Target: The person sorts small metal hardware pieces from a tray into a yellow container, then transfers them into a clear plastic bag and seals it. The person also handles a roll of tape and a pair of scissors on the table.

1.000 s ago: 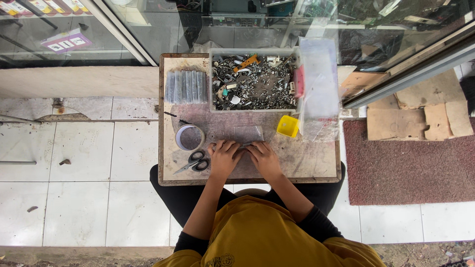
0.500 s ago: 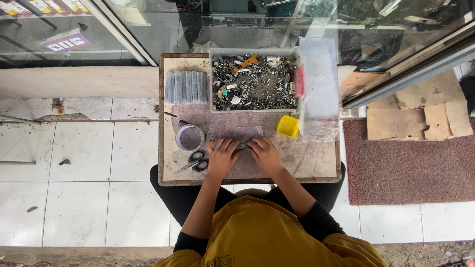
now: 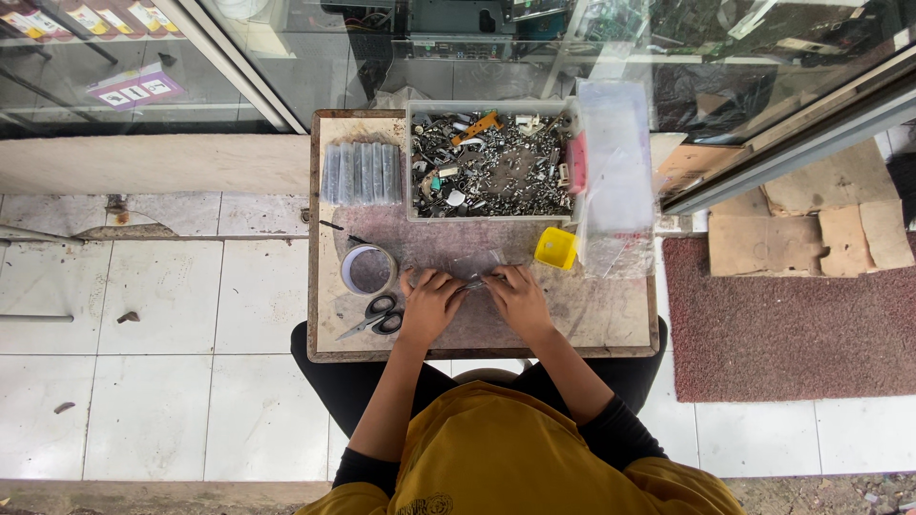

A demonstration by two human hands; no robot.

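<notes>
Seen from overhead, a person in a mustard top sits at a small worn table (image 3: 611,319) at frame centre — the left hand (image 3: 431,305) and right hand (image 3: 515,296) close together, fingers pinched on a small clear packet (image 3: 474,282) between them. Scissors (image 3: 377,315) and a tape roll (image 3: 368,270) lie just left; a yellow cup (image 3: 555,248) and a bin of metal parts (image 3: 491,167) sit above.

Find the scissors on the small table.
In the head view, the scissors lie near the table's front-left edge, beside the left hand, below the tape roll.
</notes>
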